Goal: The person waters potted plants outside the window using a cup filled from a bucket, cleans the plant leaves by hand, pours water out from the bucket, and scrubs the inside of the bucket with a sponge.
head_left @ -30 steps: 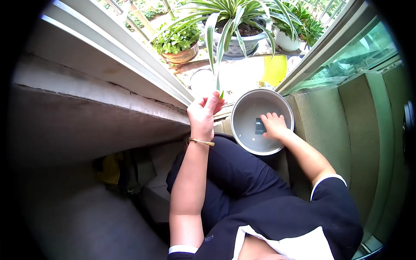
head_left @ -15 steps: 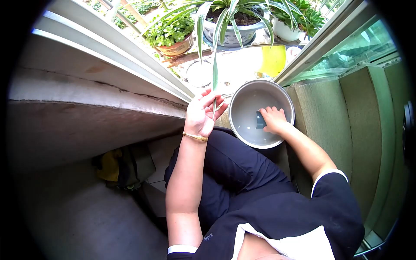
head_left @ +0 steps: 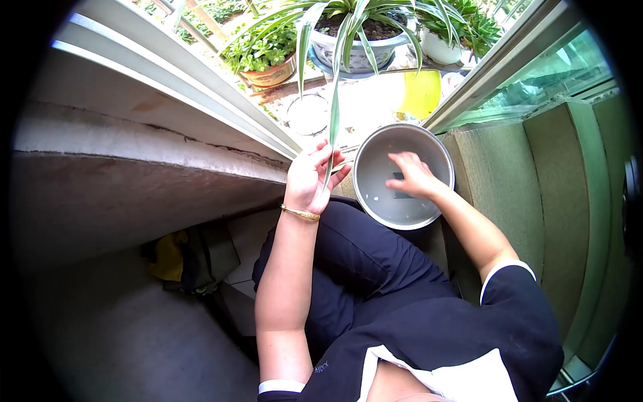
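A long green-and-white spider plant leaf (head_left: pixel 334 117) hangs down from the potted plant. My left hand (head_left: pixel 313 174), palm up, holds it near its tip, which lies across the half-curled fingers. My right hand (head_left: pixel 415 175) is open inside the round metal pot (head_left: pixel 362 197), fingers spread, thumb apart. Partly hidden beneath it is a small dark flat piece (head_left: pixel 402 195), cloth or sponge, I cannot tell which. Cloudy water seems to fill the pot's bottom, with small white bits or glints on it.
Beyond the window opening stand the spider plant's pot (head_left: pixel 362 53), a brown pot (head_left: pixel 271 72) of leafy greens and a white pot (head_left: pixel 439 50). A yellow object (head_left: pixel 420 94) lies on the sill. The wall (head_left: pixel 154 141) is at left, a ridged greenish surface (head_left: pixel 502 181) at right.
My right hand has let go of the dark piece and opened, shifting slightly up and left. The piece now lies in the pot. The leaf has slid a little lower in my left hand.
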Available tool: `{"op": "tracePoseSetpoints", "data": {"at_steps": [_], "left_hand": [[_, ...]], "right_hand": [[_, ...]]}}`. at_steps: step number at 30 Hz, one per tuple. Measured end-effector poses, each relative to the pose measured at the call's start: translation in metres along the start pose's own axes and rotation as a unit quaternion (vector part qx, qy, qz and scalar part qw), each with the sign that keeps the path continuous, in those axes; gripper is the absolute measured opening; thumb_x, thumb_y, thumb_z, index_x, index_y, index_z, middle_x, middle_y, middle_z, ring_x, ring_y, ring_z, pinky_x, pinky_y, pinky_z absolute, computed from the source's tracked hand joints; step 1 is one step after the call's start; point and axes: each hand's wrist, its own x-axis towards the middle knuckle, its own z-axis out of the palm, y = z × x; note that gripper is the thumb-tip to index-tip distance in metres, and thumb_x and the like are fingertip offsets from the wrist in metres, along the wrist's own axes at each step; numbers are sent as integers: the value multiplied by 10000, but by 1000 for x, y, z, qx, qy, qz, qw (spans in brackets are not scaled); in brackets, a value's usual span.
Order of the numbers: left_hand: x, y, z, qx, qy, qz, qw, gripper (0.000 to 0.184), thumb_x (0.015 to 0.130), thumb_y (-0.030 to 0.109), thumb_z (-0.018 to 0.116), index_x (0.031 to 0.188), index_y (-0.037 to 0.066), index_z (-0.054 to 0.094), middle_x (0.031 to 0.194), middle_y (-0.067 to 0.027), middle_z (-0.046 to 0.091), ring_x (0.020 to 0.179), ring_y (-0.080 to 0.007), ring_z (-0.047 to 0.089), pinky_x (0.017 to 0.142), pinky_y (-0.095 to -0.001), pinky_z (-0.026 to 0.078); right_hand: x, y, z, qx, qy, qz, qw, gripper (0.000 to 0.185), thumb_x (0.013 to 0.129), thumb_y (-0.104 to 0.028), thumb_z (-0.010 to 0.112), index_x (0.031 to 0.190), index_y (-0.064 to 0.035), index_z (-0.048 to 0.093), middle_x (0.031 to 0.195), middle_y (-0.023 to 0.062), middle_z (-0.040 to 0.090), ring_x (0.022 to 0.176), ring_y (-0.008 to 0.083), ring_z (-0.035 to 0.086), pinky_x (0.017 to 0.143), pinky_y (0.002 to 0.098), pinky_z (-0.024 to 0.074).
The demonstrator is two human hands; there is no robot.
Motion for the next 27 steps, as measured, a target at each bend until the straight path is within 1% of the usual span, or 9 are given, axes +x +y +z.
{"op": "tracePoseSetpoints", "data": {"at_steps": [2,4,5,7,10,13,18,21,27], "left_hand": [[-1,-2,0,15,5,-7,1000,166,924,71,486,1086,37,483,888,-72,603,847,-182,609,799,-397,544],[-2,-1,8,43,18,-6,999,207,924,64,486,1129,34,471,900,-67,602,841,-174,607,783,-367,550],[-2,-1,11,44,16,-6,999,207,924,64,486,1129,34,471,900,-67,602,841,-174,607,783,-367,550],[-4,-3,17,90,38,6,995,247,922,64,496,1164,30,457,916,-66,599,834,-167,603,784,-354,548],[-4,-7,19,112,62,24,991,277,918,78,517,1184,37,450,931,-74,595,826,-163,598,774,-336,538],[-2,-7,13,114,77,41,990,298,908,67,536,1192,47,448,943,-83,591,830,-160,592,756,-322,529],[-1,-4,15,143,72,76,984,321,891,38,555,1192,26,445,930,-93,591,826,-161,591,742,-315,528],[-1,-5,16,161,69,82,981,323,892,41,555,1195,14,446,930,-97,592,820,-160,592,737,-308,528],[-1,-5,15,178,74,94,977,318,893,46,554,1193,-2,459,926,-93,602,807,-153,597,728,-294,526]], "right_hand": [[27,-16,-14,209,68,0,976,530,818,-344,643,1214,-10,534,1171,155,553,1199,263,439,979,348,395],[41,-58,-45,458,41,56,886,358,879,-287,599,1148,-51,590,972,40,618,911,151,565,827,289,447],[49,-71,-50,458,42,55,886,358,879,-287,599,1148,-51,590,972,40,618,911,151,565,827,289,447],[62,-90,-53,638,-28,60,767,272,855,-248,634,1056,-65,621,944,20,616,844,97,558,736,251,445],[77,-105,-48,625,-73,5,777,198,813,-213,684,943,-75,629,891,9,615,776,67,542,657,220,413],[89,-108,-57,579,-45,33,813,179,774,-192,725,875,-85,624,807,-15,586,720,53,507,615,205,380],[100,-113,-71,597,-28,38,801,253,873,-327,631,744,-112,601,587,-52,480,481,34,383,455,171,291],[104,-115,-73,599,3,71,797,375,842,-447,632,697,-111,552,581,-37,472,494,52,393,446,198,320],[101,-116,-74,609,-39,59,790,387,841,-464,627,707,-109,552,596,-17,487,508,58,426,460,193,366]]}}
